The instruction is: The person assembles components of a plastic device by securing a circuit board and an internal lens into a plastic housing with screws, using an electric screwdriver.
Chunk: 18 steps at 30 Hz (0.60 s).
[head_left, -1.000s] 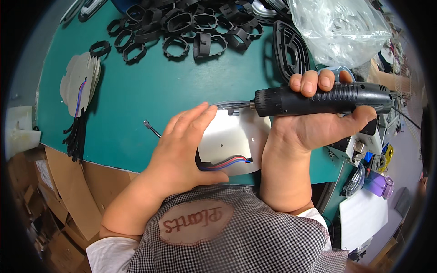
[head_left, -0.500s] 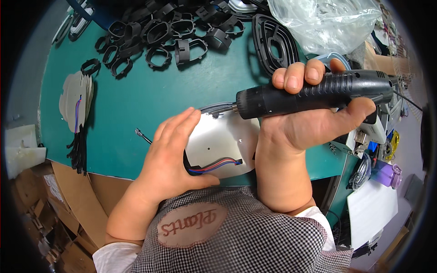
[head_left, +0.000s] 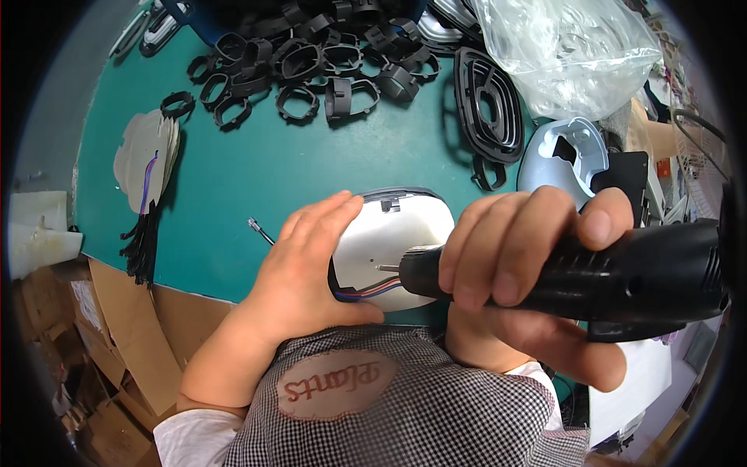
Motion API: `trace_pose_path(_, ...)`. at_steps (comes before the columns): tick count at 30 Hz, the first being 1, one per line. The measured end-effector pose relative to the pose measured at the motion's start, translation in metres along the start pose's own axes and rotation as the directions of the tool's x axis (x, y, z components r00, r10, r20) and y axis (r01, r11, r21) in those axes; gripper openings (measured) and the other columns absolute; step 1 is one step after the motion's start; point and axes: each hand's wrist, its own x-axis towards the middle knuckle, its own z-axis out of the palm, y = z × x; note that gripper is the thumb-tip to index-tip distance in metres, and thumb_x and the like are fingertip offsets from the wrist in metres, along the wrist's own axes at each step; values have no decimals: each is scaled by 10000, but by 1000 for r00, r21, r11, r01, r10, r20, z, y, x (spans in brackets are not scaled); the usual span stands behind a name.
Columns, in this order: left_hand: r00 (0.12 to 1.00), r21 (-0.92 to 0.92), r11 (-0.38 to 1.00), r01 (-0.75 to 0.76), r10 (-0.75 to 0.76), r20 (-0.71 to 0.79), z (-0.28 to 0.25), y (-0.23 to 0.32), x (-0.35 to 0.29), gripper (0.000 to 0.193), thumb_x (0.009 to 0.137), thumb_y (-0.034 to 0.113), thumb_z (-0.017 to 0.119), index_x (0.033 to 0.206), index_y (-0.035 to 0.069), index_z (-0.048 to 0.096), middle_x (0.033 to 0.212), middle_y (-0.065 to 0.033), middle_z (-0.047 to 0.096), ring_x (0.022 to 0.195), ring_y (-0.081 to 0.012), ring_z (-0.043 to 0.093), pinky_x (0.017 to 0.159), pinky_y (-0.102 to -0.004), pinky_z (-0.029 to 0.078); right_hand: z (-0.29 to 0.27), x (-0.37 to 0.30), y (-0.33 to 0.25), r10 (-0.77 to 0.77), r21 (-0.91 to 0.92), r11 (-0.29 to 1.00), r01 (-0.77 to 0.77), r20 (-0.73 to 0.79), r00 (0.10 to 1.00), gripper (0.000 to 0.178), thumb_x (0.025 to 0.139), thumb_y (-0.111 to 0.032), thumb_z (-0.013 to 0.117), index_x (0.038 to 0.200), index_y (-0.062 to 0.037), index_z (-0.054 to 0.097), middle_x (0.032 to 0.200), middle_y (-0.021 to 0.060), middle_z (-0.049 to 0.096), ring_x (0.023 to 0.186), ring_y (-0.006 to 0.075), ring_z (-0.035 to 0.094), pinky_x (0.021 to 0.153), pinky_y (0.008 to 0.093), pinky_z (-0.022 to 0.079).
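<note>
My left hand [head_left: 305, 261] is closed on the left edge of a rounded assembly with a pale metal plate [head_left: 366, 233] and a dark rim, lying at the table's near edge. Red and blue wires [head_left: 377, 289] run across the lower part of the plate, and a cable with a small connector [head_left: 254, 226] sticks out past my left fingers. My right hand [head_left: 513, 261] grips a black electric screwdriver [head_left: 607, 272], held nearly level. Its bit points left over the plate's middle, near a small hole; whether it touches cannot be told.
Many black plastic rings [head_left: 299, 62] lie piled at the back. A stack of pale plates [head_left: 140, 159] with wires lies left. Behind my right hand are a black ribbed frame [head_left: 490, 109], a light blue shell [head_left: 564, 156] and a clear plastic bag [head_left: 572, 58].
The screwdriver has moved down and toward me, its bit going from the plate's top edge to its middle. My left hand keeps its hold. The view has shifted slightly.
</note>
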Motion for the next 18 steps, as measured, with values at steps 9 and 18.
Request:
trace_pose_path(9, 999, 0, 999, 38, -38, 2, -1, -2, -3, 1096, 482, 306, 924, 1421, 103, 395, 1426, -167, 421, 1302, -375, 406, 1065, -452, 391, 12, -8, 21, -31, -97, 995, 34, 34, 999, 744, 772, -578, 735, 1192, -58, 409, 747, 81, 567, 544, 194, 583, 517, 307, 517)
trace_pose_path(18, 1000, -34, 999, 18, -19, -25, 1, -2, -6, 1067, 515, 315, 907, 1426, 110, 392, 1433, -146, 421, 1311, -362, 400, 1066, -442, 392, 18, -1, 15, 12, -151, 988, 17, 190, 982, 686, 757, -546, 766, 1110, -56, 439, 743, 96, 598, 530, 201, 599, 474, 315, 513)
